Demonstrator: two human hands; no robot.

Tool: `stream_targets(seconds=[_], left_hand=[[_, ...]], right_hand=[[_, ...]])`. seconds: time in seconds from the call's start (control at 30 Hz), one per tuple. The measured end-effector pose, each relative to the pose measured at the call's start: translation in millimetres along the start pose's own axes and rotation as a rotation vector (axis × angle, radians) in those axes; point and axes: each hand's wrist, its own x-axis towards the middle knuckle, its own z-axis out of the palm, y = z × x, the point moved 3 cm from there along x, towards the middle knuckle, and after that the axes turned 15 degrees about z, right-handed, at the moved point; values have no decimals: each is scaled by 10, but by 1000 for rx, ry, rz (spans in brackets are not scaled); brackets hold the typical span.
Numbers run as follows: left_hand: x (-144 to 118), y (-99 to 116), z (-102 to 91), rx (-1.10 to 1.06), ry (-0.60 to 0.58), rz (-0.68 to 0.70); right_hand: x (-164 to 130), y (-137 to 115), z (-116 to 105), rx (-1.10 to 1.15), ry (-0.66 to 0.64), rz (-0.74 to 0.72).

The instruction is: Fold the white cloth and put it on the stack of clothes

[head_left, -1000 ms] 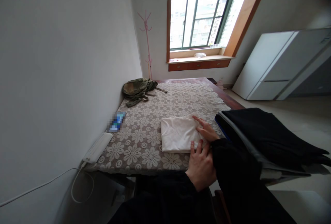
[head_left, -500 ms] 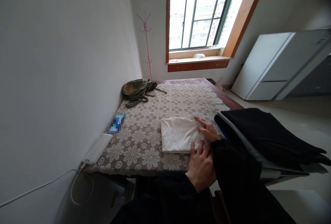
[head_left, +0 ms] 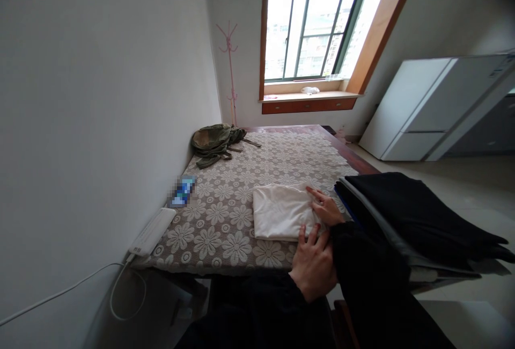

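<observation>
A white folded piece of clothing (head_left: 279, 212) lies flat on the flower-patterned tablecloth (head_left: 217, 212), lightly wrinkled. On its near right corner rests my left hand (head_left: 314, 266), fingers spread over the fabric. My right hand (head_left: 326, 206) lies on the right edge of the cloth, farther from me, with its fingers stretched out and touching the top. Neither hand grips the fabric. Just right of my hands sits a stack of folded dark clothes (head_left: 414, 215), black on top with grey and blue layers below.
A green backpack (head_left: 217, 142) lies against the wall at the far left of the table. Nearer stand a blurred phone (head_left: 183, 191) and a white power strip (head_left: 153, 232) with a cable. Beyond are a pink coat rack (head_left: 230, 64), a window and a white fridge (head_left: 422, 107).
The view has shifted slightly, so everything sits a little lower in the picture. Both hands stay on the white cloth in nearly the same place.
</observation>
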Motion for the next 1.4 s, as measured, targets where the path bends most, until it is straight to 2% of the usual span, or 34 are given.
stream_targets(seconds=[0.23,0.37,0.5,0.63,0.73,0.8,0.97,1.1,1.2,1.27,1.33,1.4], left_hand=[[-32,3,-22,-125,26,-33],[-154,-82,-198,-221,69,-41],[-306,-416,-471,-165,96,-123],[-393,-904,-604,-5,-10,-249],[-419,-1196,-551,72,-113,-307],[-440,-1313,-468,85,-148,-346],[-510,-1384,-299,112,-152,-383],[-515,-1396,-330,90,-172,-382],[-427,-1416,-398,94,-227,-393],[-321,-1424,-426,124,-249,-410],[-203,-1428,-421,165,-236,-418],[-107,-1433,-378,191,-188,-381]], right_hand=[[-14,33,62,-194,43,-24],[-11,46,104,-310,65,-113],[-24,33,110,-378,78,-122],[-57,-20,99,-373,52,-101],[-78,-46,88,-348,41,-76],[-85,-51,91,-344,30,-78],[-72,-8,118,-408,24,-100],[-100,-6,93,-458,15,-96],[-202,-161,33,-540,99,-118],[-299,-366,30,-590,167,-207],[-384,-595,102,-608,163,-331],[-419,-763,237,-618,107,-389]])
